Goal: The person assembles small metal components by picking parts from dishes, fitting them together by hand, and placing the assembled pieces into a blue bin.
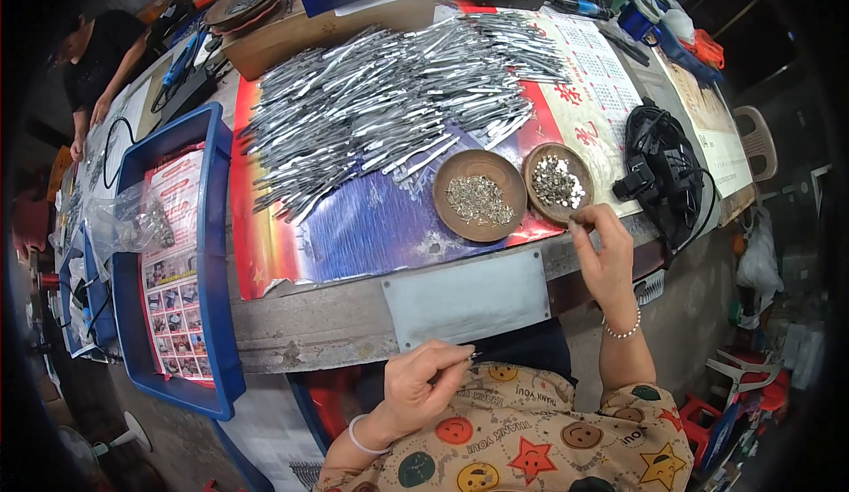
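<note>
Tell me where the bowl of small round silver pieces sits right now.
The bowl of round silver pieces sits right of centre in the head view, beside a second brown bowl, with the right hand at its near rim.

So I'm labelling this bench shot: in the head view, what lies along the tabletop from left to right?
Blue tray → heap of silver metal strips → brown bowl of small metal bits → second brown bowl of shiny round pieces, where the right hand reaches → black fan.
</note>
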The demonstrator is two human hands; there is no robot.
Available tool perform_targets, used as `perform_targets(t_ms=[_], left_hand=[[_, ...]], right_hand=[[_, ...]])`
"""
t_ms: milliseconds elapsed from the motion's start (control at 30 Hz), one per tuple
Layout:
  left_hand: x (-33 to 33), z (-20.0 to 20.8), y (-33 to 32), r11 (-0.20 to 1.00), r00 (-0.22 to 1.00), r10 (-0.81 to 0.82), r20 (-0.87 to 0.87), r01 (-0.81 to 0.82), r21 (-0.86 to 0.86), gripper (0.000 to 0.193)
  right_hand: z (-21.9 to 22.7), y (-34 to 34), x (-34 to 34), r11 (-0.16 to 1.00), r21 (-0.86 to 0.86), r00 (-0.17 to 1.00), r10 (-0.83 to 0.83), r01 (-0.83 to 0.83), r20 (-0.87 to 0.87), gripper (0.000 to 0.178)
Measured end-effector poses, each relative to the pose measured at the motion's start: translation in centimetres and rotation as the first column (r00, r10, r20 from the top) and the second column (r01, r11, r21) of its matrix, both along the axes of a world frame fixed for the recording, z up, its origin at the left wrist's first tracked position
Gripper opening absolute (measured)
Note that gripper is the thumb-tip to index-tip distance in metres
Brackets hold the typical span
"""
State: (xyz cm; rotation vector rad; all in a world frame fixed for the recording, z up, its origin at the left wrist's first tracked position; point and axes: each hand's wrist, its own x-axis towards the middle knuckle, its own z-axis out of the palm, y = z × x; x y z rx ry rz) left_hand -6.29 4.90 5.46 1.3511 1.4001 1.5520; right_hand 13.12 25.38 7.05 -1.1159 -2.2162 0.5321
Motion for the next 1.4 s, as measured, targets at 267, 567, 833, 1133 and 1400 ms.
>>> perform_targets(t_ms=[267,567,833,1133,1400], left_hand=[[0.7,0.3,0.0,0.999,0.999,-0.045,0.000,0.045,-0.023,0.021],[0.7,0.0,0.7,0.999,0.999,-0.010,-0.035,0.009,-0.032,0.020],[0.6,-0.3,0.6,0.996,0.998,-0.056,-0.031,0.054,-0.067,0.020],[0.9,-0.3,0.0,0.945,0.871,0.103,0.480,0.065,-0.320,0.018],[1.4,-1.4,0.7,0.980,0.768,0.040,0.640,0.096,-0.177,0.025]], right_hand=[[-0.9,1.7,0.6,0.988,0.143,0.989,0.040,-0.061,0.144,0.009],[-0.8,2.3,-0.5,0.970,0.159,0.941,0.129,-0.185,0.312,0.017],[-0.5,2.6,0.4,0.973,0.092,0.929,0.168,-0.209,0.330,0.021],[1.7,-2.3,-0.9,0.889,-0.210,0.913,0.384,-0.406,-0.141,0.019],[-0.8,-7.4,-5.1,0.720,-0.284,0.750,0.480,-0.633,-0.455,0.018]])
